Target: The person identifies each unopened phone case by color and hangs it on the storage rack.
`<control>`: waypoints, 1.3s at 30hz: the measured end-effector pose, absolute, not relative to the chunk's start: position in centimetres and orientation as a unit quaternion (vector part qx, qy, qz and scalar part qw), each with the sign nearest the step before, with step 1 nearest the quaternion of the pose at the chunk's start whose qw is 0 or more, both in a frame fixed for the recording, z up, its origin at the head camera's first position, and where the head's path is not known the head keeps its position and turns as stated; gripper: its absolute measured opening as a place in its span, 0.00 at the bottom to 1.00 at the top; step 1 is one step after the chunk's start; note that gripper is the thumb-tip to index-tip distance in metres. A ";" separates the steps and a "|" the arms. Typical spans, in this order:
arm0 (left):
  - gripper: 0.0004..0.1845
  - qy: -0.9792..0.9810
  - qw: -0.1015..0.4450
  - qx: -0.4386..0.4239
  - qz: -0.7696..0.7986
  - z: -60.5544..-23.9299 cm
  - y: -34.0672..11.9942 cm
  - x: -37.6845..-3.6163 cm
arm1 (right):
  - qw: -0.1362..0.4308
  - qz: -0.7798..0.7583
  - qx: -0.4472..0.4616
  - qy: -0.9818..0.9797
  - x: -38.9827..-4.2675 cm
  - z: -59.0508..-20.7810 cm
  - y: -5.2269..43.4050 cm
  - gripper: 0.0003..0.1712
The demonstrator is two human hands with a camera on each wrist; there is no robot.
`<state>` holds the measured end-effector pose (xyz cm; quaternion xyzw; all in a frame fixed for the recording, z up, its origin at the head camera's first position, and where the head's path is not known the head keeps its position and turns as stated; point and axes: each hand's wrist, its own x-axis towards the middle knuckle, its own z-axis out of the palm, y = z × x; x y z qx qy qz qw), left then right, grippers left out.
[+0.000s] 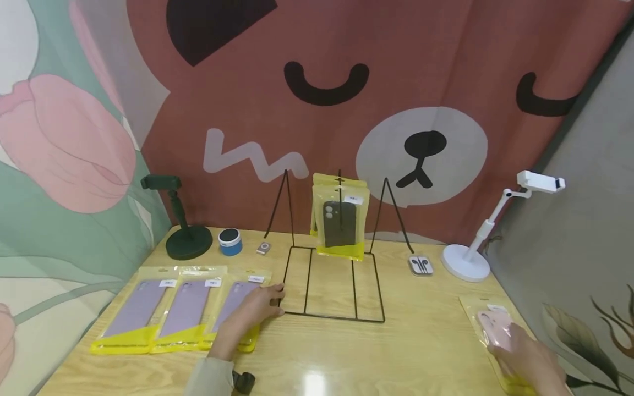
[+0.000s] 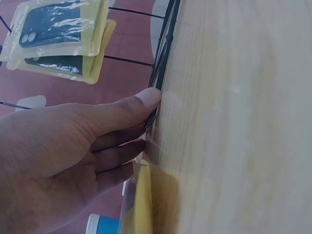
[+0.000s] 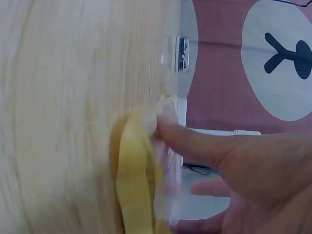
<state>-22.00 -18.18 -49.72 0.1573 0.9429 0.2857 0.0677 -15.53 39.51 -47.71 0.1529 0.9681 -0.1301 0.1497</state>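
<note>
1 pink case packet [image 1: 495, 328] under right hand [image 1: 527, 360]

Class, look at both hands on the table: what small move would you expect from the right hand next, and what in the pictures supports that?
Probably curl the right hand around the pink phone case packet and lift it. That hand lies flat on the packet near the table's right edge, while the left hand touches the wire display rack, where dark case packets already hang.
</note>
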 end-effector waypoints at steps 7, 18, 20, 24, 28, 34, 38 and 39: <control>0.24 0.944 0.070 0.157 0.283 -49.4 -18.3 -22.1 | 0.113 -0.128 0.115 0.979 -16.1 -47.6 38.4 0.74; 0.25 0.944 0.070 0.162 0.280 -49.6 -18.3 -22.1 | 0.080 -0.292 0.060 0.951 -15.6 -46.1 35.2 0.42; 0.25 0.943 0.071 0.162 0.280 -49.6 -18.3 -22.1 | 0.062 -0.308 0.035 0.949 -15.0 -45.3 34.3 0.36; 0.24 0.945 0.070 0.157 0.278 -49.6 -18.2 -22.0 | 0.015 -0.322 -0.044 0.946 -13.4 -42.9 32.1 0.25; 0.24 0.944 0.070 0.155 0.282 -49.5 -18.3 -21.9 | -0.041 -0.308 -0.103 0.945 -11.7 -40.0 29.7 0.20; 0.24 0.945 0.078 0.149 0.279 -49.4 -18.2 -21.8 | -0.131 -0.362 -0.137 0.913 -9.6 -37.1 26.9 0.18; 0.24 0.946 0.071 0.153 0.276 -49.4 -18.2 -21.8 | -0.171 -0.417 -0.173 0.876 -9.7 -36.8 25.6 0.21; 0.24 0.946 0.068 0.156 0.274 -49.4 -18.2 -21.8 | -0.177 -0.425 -0.176 0.870 -9.8 -36.9 25.3 0.22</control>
